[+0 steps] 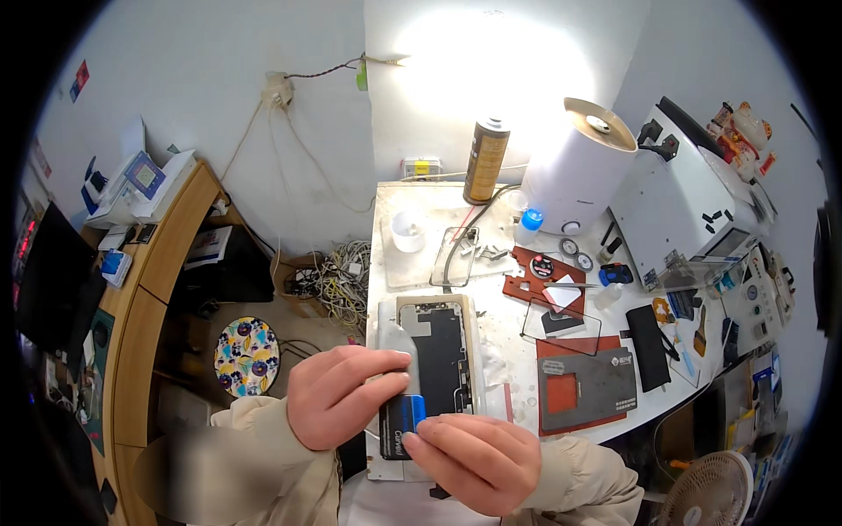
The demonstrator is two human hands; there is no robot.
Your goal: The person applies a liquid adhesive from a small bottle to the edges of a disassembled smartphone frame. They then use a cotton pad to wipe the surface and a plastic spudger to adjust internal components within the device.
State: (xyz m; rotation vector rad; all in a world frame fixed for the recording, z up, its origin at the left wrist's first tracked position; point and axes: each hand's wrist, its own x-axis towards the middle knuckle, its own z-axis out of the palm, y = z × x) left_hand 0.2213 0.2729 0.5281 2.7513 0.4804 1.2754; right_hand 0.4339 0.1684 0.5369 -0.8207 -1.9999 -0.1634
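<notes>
An opened flat device with a dark interior lies in a pale frame near the table's front. My left hand has closed fingers on a pale grey flat piece over the device's left side. Directly below that piece is a black-and-blue flat item, gripped at its right edge by my right hand, its thumb and fingers together. Whether the grey piece and the black-and-blue item are joined I cannot tell.
Grey and red mats, clear frames, small tools and a black pouch lie at right. A spray can, white cylinder and white machine stand behind. A wooden desk, cables and stool are left.
</notes>
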